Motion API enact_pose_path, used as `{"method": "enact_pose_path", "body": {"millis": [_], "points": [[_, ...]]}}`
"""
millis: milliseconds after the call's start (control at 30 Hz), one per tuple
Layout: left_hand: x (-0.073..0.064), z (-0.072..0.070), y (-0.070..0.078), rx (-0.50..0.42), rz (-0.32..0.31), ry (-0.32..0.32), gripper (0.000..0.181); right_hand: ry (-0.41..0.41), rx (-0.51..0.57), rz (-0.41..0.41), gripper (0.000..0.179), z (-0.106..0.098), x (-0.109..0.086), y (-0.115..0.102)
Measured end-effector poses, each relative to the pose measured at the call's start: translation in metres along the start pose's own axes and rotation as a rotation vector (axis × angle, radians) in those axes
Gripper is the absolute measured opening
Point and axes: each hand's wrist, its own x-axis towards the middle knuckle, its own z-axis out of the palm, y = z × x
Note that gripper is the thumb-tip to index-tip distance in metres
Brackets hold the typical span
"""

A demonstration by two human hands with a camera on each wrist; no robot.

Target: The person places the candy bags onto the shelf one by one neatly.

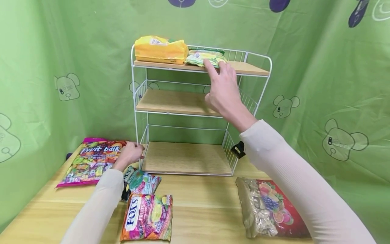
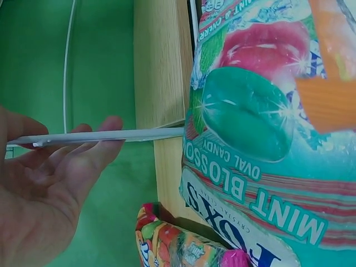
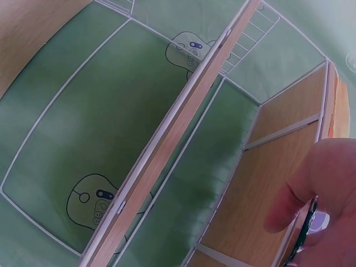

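"Which thing does the right hand [image 1: 223, 88] meet?"

"The green packet [image 1: 202, 56], lying on the top shelf [image 1: 253, 67] of the white wire rack [image 1: 186, 157]; the fingertips, moderately apart, touch its front edge; the right-wrist view shows only part of this hand, with the packet's dark green edge beside it."

"And what lies next to it?"

"A yellow packet [image 1: 159, 51], just to the left on the same board; it is the bulkier of the two."

"Where is the left hand [image 1: 130, 154]?"

"Low, at the rack's left front post [image 1: 135, 125]; thumb and fingers are loosely curled round the white wire, as the left-wrist view shows."

"What surrounds it on the table [image 1: 201, 203]?"

"The Fruit baik bag [image 1: 94, 162], to the left and partly behind the forearm; the teal Fox's bag [image 1: 144, 183], near the post; the Fox's Fruits bag [image 1: 149, 217], nearer the wearer; well apart, at right, a red and gold bag [image 1: 268, 206], partly covered by the right sleeve [image 1: 292, 169]."
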Motion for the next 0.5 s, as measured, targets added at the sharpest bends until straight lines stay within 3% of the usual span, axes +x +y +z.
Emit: {"method": "enact_pose_path", "body": {"millis": [133, 400, 500], "points": [[0.0, 0.001, 0.0, -0.018, 0.001, 0.004, 0.043, 0.003, 0.0, 0.001, 0.105, 0.001, 0.0, 0.001], [-0.001, -0.001, -0.001, -0.034, 0.006, -0.009, 0.044, 0.041, -0.036, -0.009, 0.079, 0.009, -0.003, 0.006], [0.0, -0.001, 0.0, -0.039, 0.011, -0.013, 0.043, 0.053, -0.045, -0.007, 0.079, 0.011, -0.004, 0.009]]}}
